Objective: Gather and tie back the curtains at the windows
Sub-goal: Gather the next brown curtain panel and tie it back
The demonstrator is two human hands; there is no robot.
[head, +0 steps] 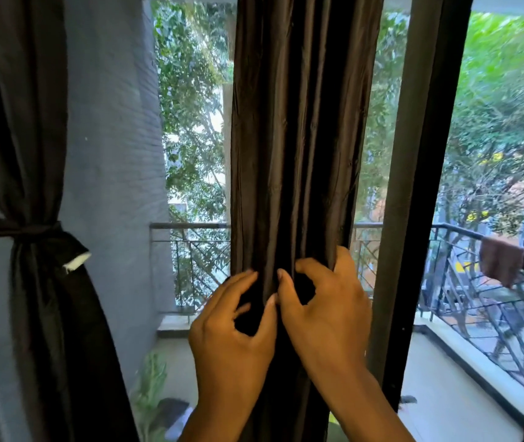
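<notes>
Two hands held one item: your left hand [233, 327] and right hand [324, 309] pinched the dark curtain [295, 138] at six o'clock, its folds running straight to twelve.

We see our left hand [233, 333] and right hand [321, 317] bare, forearms unsleeved, no rings or watch.
</notes>
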